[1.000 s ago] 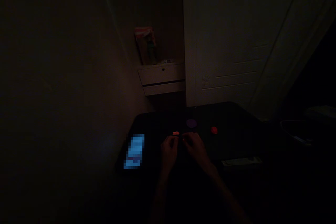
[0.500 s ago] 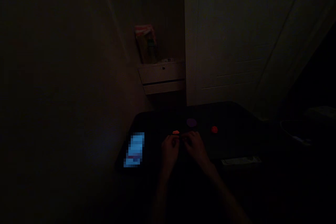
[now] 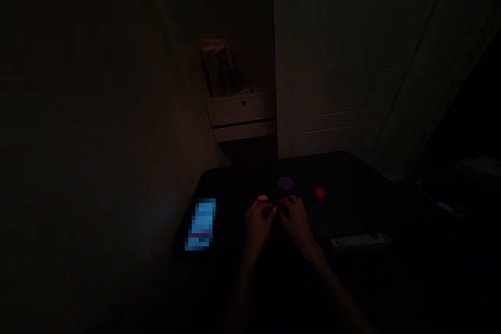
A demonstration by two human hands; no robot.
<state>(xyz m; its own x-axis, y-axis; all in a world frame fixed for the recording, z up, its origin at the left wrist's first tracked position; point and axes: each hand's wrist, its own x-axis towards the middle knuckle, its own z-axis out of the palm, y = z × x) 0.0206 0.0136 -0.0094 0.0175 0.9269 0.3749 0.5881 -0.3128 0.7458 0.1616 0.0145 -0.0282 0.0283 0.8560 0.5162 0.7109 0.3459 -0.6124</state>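
Note:
In the dim light my left hand [image 3: 258, 220] and my right hand [image 3: 295, 219] meet over the dark table, fingertips close together. Between them shows a small orange piece [image 3: 275, 208], possibly soft clay. Both hands are closed in a pinch at it. Just beyond my left fingers lies a pale orange lump [image 3: 262, 198], flat and uneven. A purple disc [image 3: 285, 183] rests behind my right fingers. Farther right sits a red-orange lump [image 3: 320, 193], rounded and apart from the hands. Darkness hides the finer finger detail.
A lit, blurred phone-like screen [image 3: 201, 224] lies at the left of the dark table [image 3: 238, 180]. White drawers [image 3: 242, 115] and a tall pale panel [image 3: 332, 62] stand behind. A pale flat item [image 3: 360, 240] is near the front edge.
My left hand has shifted slightly right, closer to my right hand. The small orange piece now shows between the fingertips. The lumps and the disc stay in place.

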